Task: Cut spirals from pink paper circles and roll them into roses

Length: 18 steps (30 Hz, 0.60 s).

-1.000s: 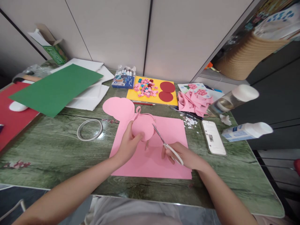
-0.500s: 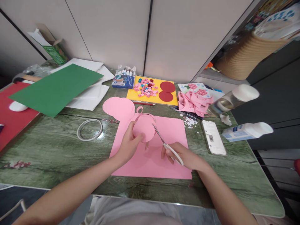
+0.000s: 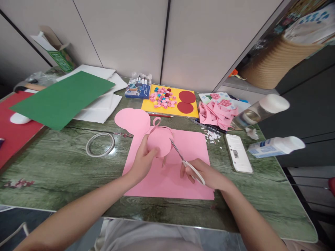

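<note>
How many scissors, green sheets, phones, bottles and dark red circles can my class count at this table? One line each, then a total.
Scissors: 1
Green sheets: 1
Phones: 1
Bottles: 2
Dark red circles: 2
Total: 7

paper circle: pink | scissors handle: white | tabletop: green, wood-grained | discs: dark red

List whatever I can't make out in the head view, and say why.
In the head view:
- Left hand: fingertips behind the pink circle, which covers them.
- Red sheet: cut off by the picture's left edge, partly covered by the green sheet.
- Phone: screen text too small to read.
- White bottle: label too blurred.
</note>
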Each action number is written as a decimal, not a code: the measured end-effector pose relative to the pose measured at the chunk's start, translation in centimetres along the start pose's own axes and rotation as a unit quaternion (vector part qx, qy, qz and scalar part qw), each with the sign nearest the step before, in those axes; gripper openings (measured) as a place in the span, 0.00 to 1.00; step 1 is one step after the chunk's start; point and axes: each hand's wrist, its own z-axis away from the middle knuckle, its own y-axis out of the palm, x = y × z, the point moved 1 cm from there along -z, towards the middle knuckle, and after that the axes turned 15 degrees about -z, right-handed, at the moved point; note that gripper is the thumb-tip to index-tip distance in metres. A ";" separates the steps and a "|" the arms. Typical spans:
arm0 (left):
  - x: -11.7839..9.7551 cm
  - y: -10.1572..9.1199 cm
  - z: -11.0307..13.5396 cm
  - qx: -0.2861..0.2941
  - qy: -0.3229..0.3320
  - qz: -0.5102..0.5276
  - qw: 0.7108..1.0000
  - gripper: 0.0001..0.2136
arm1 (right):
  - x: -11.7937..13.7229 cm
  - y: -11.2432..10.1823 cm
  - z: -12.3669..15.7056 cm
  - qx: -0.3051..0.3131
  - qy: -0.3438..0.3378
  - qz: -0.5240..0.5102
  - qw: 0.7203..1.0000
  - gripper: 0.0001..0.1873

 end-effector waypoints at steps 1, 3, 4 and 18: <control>0.0 0.0 0.0 0.002 -0.001 -0.005 1.000 0.08 | 0.0 0.0 0.0 0.000 -0.001 0.000 1.000 0.15; -0.2 -0.1 0.0 0.007 0.002 -0.011 1.000 0.11 | 0.1 0.1 -0.1 -0.001 -0.001 -0.002 1.000 0.15; -0.2 -0.1 0.1 0.010 0.006 -0.012 1.000 0.12 | 0.1 0.1 -0.1 -0.002 -0.001 -0.003 1.000 0.16; -0.3 -0.1 0.0 0.005 -0.006 -0.020 1.000 0.09 | -0.4 0.3 -0.1 -0.003 -0.009 0.000 1.000 0.23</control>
